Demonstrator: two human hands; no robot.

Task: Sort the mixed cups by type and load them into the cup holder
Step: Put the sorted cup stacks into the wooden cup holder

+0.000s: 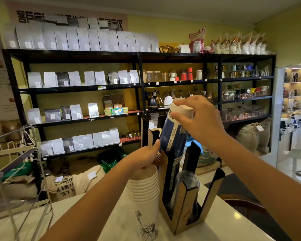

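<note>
Paper cups are featherlight but crush easily, so that tall nested stack of blue-and-white paper cups (174,133) wants support near both ends. Right hand (201,117) pinches its upturned white end; left hand (146,156) curls around the lower part, over the black-and-tan cardboard cup holder (179,202). Stack of plain white paper cups (143,190) sits just beside the holder on the white counter (222,221).

Tall paper cup stack (174,134): blue w/ white bands. Short paper cup stack (144,197), 7 o'clock: white, grey statue print.
</note>
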